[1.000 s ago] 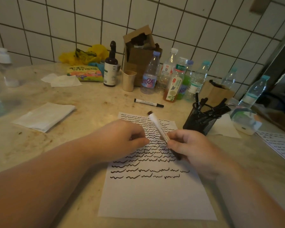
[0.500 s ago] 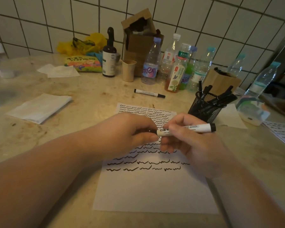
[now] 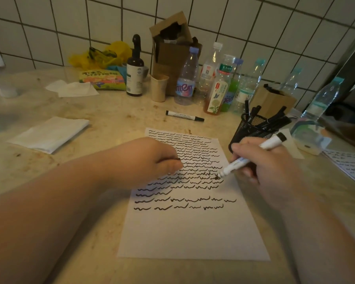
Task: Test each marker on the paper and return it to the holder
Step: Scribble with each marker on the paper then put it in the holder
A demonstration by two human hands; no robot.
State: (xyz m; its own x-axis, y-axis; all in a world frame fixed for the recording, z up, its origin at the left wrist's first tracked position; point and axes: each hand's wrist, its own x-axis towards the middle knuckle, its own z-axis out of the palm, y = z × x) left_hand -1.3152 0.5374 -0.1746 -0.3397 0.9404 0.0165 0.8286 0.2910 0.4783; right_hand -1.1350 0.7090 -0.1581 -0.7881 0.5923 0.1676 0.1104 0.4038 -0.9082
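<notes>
Head view, looking down on a beige stone surface under a white tiled wall. Lying flat in the middle, a sheet of paper, upper half filled with rows of black squiggles, lower part blank. Over its right edge, the right hand, fingers curled round a white marker in a writing grip; uncapped tip pointing down and left, touching or just above the paper at the right end of a squiggle row, black rear end tilted up to the right. Over the paper's left part, the left hand, fingers curled in, with a small dark piece showing at the fingertips; cannot tell for sure what it is. Just beyond the right hand, a black mesh holder with several black markers standing in it, leaning right. Beyond the paper, apart from it, a second capped marker lying on the surface. Along the wall: a dark dropper bottle, a paper cup, a brown cardboard box and a cluster of plastic bottles. At left, a folded white napkin. At the right edge, another sheet with squiggles.
</notes>
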